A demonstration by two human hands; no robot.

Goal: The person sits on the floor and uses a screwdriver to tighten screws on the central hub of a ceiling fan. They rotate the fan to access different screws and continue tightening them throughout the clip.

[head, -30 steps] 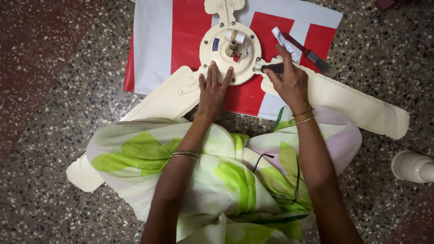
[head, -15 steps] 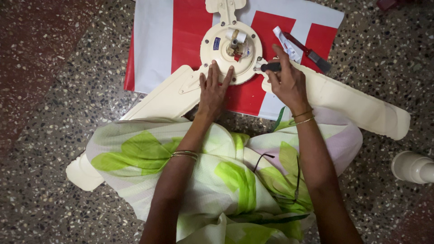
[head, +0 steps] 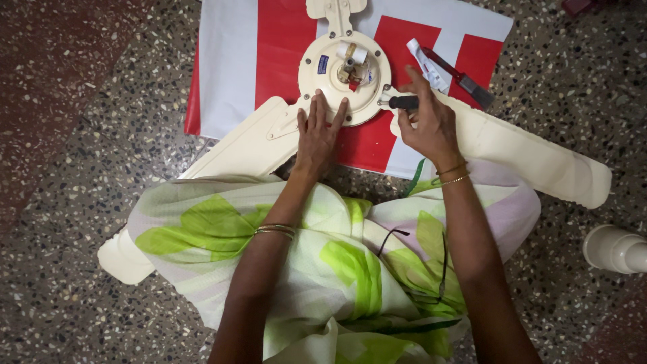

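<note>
Since the earlier frames little has shifted: the right hand (head: 431, 125) has nudged its dark-handled screwdriver (head: 403, 102) a touch closer to the hub, while the left hand stays put. The cream ceiling fan (head: 485, 138) lies on a red-and-white sheet (head: 236, 61) spread over the speckled floor (head: 81, 135), its blades reaching out across the person's lap. All blades appear attached to the round motor housing (head: 330, 84), so the work seems to be at the fastening stage, with the right blade's bracket in hand. The left hand (head: 317, 131) lies flat, fingers spread, pressing the housing's near edge. The right hand's fingers are curled around the screwdriver at the blade joint. A red-handled tool (head: 461, 77) and a small white tube (head: 426, 62) lie just beyond.
</note>
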